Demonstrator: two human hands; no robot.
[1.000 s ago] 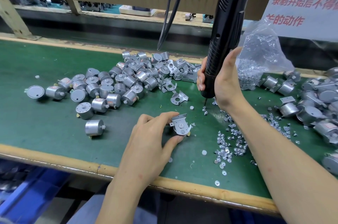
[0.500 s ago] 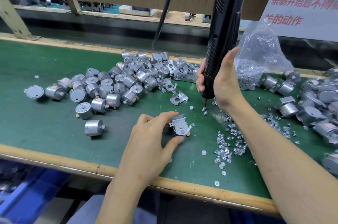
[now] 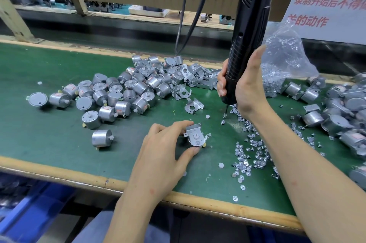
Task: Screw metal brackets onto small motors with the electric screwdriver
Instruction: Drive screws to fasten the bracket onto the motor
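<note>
One screwdriver (image 3: pixel 247 44). Two hands: left hand (image 3: pixel 164 155), right hand (image 3: pixel 247 88). One bracketed motor (image 3: pixel 195 136). One lone motor (image 3: pixel 102 138). Two motor heaps, left heap (image 3: pixel 118 92) and right heap (image 3: pixel 340 116), too overlapped to count. One loose bracket (image 3: pixel 194 106) lying apart, with more piled behind it. One bag (image 3: pixel 287 54). Dozens of screws (image 3: pixel 249 155). Two cables (image 3: pixel 184 14).

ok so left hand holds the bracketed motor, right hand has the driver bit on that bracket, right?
No: head view shows the bit of the screwdriver down at the loose screws, clear of the bracketed motor. Right hand grips the screwdriver, left hand holds that motor, as said.
</note>
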